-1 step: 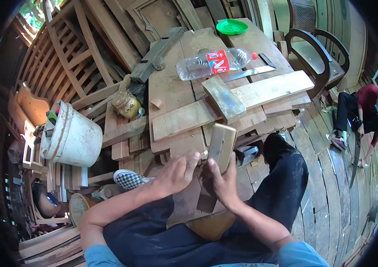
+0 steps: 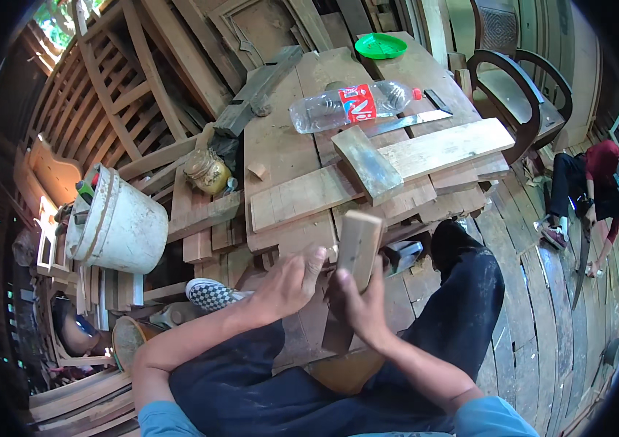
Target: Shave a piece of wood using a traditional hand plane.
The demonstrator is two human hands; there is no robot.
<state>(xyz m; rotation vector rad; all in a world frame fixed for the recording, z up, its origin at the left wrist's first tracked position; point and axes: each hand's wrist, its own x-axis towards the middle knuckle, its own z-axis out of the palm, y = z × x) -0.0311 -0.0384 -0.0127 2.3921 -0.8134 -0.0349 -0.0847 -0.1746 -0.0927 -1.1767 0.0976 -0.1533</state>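
In front of my lap, my right hand (image 2: 366, 309) grips a wooden block (image 2: 357, 251) held upright, thumb on its near face and fingers round the right side. A dark flat piece (image 2: 336, 331) shows below that hand; whether it belongs to the block cannot be told. My left hand (image 2: 291, 285) is closed, thumb up, just left of the block. A small pale tip (image 2: 332, 253) shows by its thumb, but what it holds is mostly hidden. Beyond, a second wooden block (image 2: 369, 164) lies across a long plank (image 2: 455, 148) on the low wooden bench (image 2: 273, 146).
The bench also bears a plastic bottle (image 2: 317, 111), a try square (image 2: 411, 121) and a green dish (image 2: 381, 46). A jar (image 2: 211, 171) and a white bucket (image 2: 131, 222) stand at left. At right, another person (image 2: 601, 178) bends over a handsaw (image 2: 582, 262).
The upright block's top has shifted slightly down and left, and its face has turned a little. My left hand stays nearly where it was.
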